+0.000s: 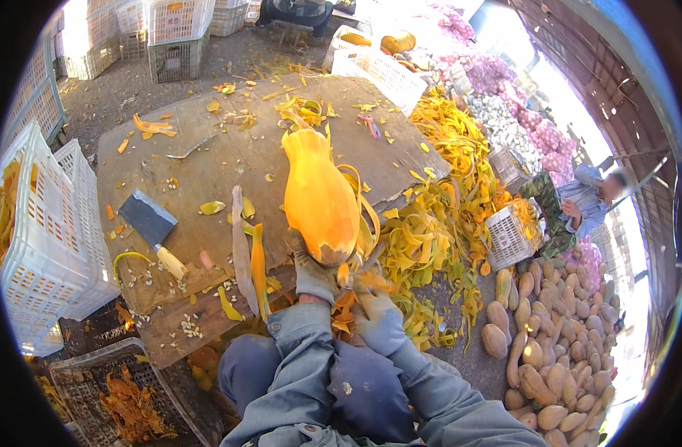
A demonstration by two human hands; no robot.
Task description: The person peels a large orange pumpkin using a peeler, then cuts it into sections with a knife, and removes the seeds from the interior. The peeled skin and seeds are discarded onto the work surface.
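Observation:
A peeled orange squash [320, 195] stands on the wooden board [223, 151] before me, its blossom end towards me and still brown. My left hand [313, 271], in a stained work glove, is against its near left side. My right hand [377, 315], gloved too, is closed around a tool whose blade [371, 257] shows only partly beside the squash; its kind cannot be told. Peel strips hang along the squash's right side. A cleaver [148, 218] with a wooden handle lies on the board at the left, below a thin metal tool [193, 148]. A red-handled peeler [370, 126] lies farther back.
White plastic crates [44, 246] stand at the left, and a dark crate [123, 391] holds orange pulp. Peel strips [424, 240] are heaped right of the board. Whole squashes [558, 346] cover the ground at the right. A person [581, 201] sits beyond them; another sits at the top.

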